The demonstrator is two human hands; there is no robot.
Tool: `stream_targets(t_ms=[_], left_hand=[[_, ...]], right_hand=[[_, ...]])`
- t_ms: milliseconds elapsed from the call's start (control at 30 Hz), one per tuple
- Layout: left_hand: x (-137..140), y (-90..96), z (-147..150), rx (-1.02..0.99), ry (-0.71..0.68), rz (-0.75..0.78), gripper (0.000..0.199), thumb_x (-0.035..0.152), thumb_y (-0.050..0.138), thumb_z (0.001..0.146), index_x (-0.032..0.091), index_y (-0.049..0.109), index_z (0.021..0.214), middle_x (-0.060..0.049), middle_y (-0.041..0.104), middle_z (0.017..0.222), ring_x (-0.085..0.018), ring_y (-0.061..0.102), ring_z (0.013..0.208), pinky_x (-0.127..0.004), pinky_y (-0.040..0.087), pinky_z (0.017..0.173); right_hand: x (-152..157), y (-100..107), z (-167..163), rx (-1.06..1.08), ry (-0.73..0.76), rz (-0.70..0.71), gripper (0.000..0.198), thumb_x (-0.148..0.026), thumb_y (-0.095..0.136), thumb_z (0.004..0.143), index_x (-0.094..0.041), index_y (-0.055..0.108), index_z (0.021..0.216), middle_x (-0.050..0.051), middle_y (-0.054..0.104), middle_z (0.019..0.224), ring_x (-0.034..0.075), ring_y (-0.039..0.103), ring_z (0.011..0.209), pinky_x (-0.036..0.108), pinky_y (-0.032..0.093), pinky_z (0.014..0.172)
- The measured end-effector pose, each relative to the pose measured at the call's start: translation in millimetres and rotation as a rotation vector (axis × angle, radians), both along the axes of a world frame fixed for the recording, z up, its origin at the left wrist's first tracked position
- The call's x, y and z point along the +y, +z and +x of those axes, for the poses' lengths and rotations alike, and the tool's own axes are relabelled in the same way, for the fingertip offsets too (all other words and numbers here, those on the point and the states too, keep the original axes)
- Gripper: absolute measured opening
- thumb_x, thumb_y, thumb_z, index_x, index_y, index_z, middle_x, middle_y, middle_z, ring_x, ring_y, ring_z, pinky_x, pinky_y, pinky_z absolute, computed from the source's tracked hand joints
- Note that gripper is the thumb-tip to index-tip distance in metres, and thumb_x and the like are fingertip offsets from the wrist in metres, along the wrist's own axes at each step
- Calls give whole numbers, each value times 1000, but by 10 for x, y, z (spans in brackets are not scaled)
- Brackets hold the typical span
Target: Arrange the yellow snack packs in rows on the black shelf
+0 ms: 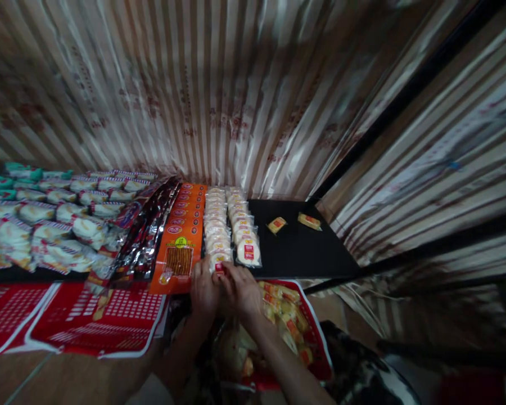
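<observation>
Two rows of round white crackers in clear packets with red labels run front to back on the black shelf (295, 256). At the front of the left row, both my hands are closed on a cracker packet (217, 262). My left hand (204, 288) grips its left side, and my right hand (242, 288) has thumb and fingers at its right side. The front packet of the right row (248, 251) lies just beyond my right hand. Left of my hands is an orange snack packet (180, 239) with sticks pictured on it. My fingers partly cover the held packet.
Two small yellow packets, one nearer (277, 225) and one farther right (309, 221), lie on the shelf. Below stands a red basket (320, 343) of yellow packets; further red baskets (96, 320) are at left. White bread-like packs (86, 230) crowd the left. A black post (383, 124) slants at right.
</observation>
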State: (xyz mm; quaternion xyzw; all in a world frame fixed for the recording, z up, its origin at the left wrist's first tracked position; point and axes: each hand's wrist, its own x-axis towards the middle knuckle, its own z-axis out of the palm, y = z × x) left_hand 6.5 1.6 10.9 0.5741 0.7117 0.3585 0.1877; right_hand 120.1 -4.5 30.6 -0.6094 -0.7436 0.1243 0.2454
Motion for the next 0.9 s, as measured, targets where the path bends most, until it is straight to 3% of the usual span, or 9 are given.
stream_targets(t_ms=[67,467,633,900], left_hand=[[14,0,2,-8,5,3,42,19,43,83,12,53,124,-13,59,114,-23,55,109,-36,45,96],[219,-70,-27,-5,-4,91,42,15,39,85,13,52,125,-12,58,113,-23,55,109,-38,45,96],[281,-49,-46,50,-26,57,43,15,39,86,13,50,128,-12,59,113,-23,54,109,-37,45,96],[208,-37,6,220,1,151,37,20,48,87,16,56,123,-13,55,120,-24,52,108,-40,45,96]], right_hand=[[82,-16,-33,-18,50,74,36,-25,52,87,-20,58,123,11,63,107,22,59,99,30,50,83],[375,-204,-96,41,31,110,35,-23,50,87,-23,59,120,10,55,106,21,55,97,31,52,79],[434,-209,-146,57,2,111,36,-21,50,85,-23,60,120,10,55,107,23,53,99,35,52,80],[436,-276,-139,46,-9,95,37,-23,48,87,-21,59,123,12,56,107,24,54,99,35,53,80]])
